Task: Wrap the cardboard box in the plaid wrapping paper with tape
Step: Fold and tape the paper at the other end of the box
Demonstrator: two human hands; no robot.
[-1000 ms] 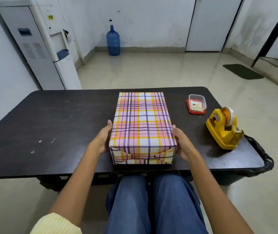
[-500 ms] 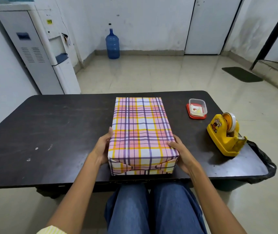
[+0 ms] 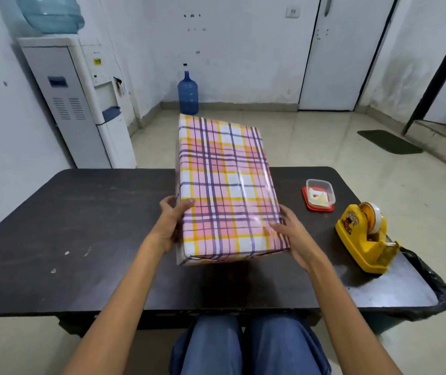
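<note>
The box, fully covered in pink, yellow and purple plaid wrapping paper (image 3: 224,185), is held up off the dark table (image 3: 67,239), with its far end tilted upward. My left hand (image 3: 171,220) grips its near left side, thumb on the top face. My right hand (image 3: 290,234) grips the near right edge, fingers on top. A yellow tape dispenser (image 3: 362,239) with a roll of tape stands on the table to the right of my right hand.
A small clear container with a red lid (image 3: 319,194) lies right of the box. A black bin bag (image 3: 433,288) hangs at the table's right end. A water dispenser (image 3: 81,104) stands far left, a blue water bottle (image 3: 188,94) on the floor beyond.
Both hands have lifted the wrapped box off the table and tipped its far end up. The near folded end, visible before, now faces down and away from view.
</note>
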